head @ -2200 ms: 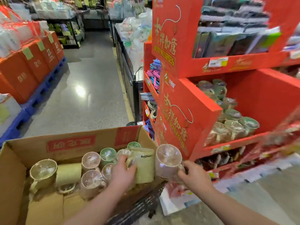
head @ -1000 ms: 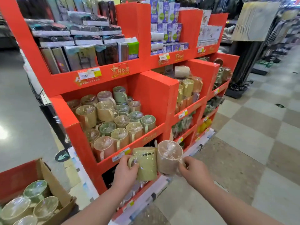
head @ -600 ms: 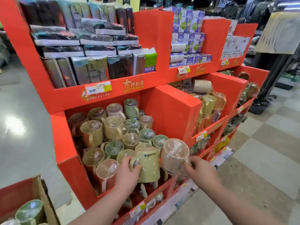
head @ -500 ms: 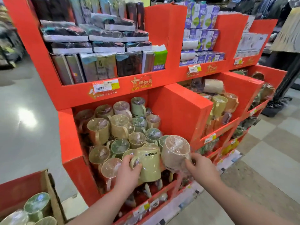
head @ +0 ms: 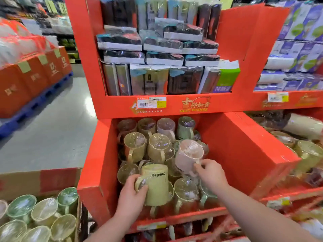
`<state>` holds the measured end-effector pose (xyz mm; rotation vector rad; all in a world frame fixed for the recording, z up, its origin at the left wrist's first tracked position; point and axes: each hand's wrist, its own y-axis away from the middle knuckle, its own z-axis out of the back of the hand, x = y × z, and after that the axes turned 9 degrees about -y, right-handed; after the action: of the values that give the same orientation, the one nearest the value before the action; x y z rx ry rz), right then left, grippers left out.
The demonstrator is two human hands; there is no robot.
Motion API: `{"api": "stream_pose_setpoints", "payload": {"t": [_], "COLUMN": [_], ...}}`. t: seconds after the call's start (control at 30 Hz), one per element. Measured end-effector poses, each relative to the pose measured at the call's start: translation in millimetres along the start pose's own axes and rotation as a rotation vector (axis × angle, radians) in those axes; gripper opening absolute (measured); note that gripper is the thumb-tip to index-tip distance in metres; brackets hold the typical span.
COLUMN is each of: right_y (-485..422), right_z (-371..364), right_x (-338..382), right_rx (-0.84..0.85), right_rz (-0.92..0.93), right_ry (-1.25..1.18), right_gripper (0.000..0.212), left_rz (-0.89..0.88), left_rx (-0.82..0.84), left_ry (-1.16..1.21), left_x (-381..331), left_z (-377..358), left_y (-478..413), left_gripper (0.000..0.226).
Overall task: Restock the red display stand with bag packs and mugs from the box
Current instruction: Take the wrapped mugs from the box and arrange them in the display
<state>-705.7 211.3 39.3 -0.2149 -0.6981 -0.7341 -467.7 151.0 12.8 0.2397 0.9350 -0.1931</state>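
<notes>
My left hand point(head: 130, 196) grips the handle of a yellow-green wrapped mug point(head: 156, 185) marked "concise", held over the front of the mug shelf. My right hand point(head: 209, 174) holds a pink wrapped mug point(head: 187, 155) by its handle, tilted above the pile in the middle of the shelf. The red display stand point(head: 244, 149) holds several wrapped mugs point(head: 145, 145) in this compartment. Dark bag packs point(head: 157, 55) fill the shelf above. The cardboard box point(head: 43, 180) at lower left holds more wrapped mugs point(head: 40, 215).
Another mug compartment point(head: 300, 145) lies to the right, with purple packs point(head: 297, 41) above it. Orange cartons point(head: 31, 77) on a blue pallet stand across the grey aisle floor point(head: 56, 130) at left. A lower red shelf point(head: 192, 227) runs beneath my arms.
I have come closer to the stand. Both hands have moved up and forward with their mugs, from in front of the shelf edge to over the mug pile.
</notes>
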Motion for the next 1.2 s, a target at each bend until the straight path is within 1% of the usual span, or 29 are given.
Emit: {"api": "stream_pose_setpoints", "payload": {"t": [0.23,0.43,0.6,0.83,1.07,1.2], "right_y": [-67.5,-94.3,-97.0,-96.4,-97.8,-94.7], "right_z": [-22.5,-40.0,-50.2,-60.2,-54.8,-48.7], "right_x": [10.8,12.6,15.7,21.1,20.4,22.4], "right_rx": [0.09,0.097,0.095,0.177,0.242,0.264], "right_rz": [0.025,-0.018,-0.047,-0.046,-0.018,0.003], "right_ry": [0.016,0.025,0.039,0.041,0.048,0.043], "right_gripper": [0.03,0.028,0.033,0.033,0.039,0.037], "left_rz": [0.089,0.14,0.165,0.187,0.18,0.18], "left_rx": [-0.126,-0.209,-0.225,-0.24,-0.252,-0.247], "left_ry": [0.001,-0.003,-0.009,0.008,0.032,0.049], "left_x": [-4.3,-4.9,-9.4,-9.8,-9.9,-11.0], "left_z": [-4.8,-8.8,-11.9,-15.0,-14.9,-16.5], "left_y": [-9.2,-11.2,-14.0,-19.3,-22.2,-23.0], "left_gripper": [0.022,0.021,0.021,0.022,0.021,0.02]}}
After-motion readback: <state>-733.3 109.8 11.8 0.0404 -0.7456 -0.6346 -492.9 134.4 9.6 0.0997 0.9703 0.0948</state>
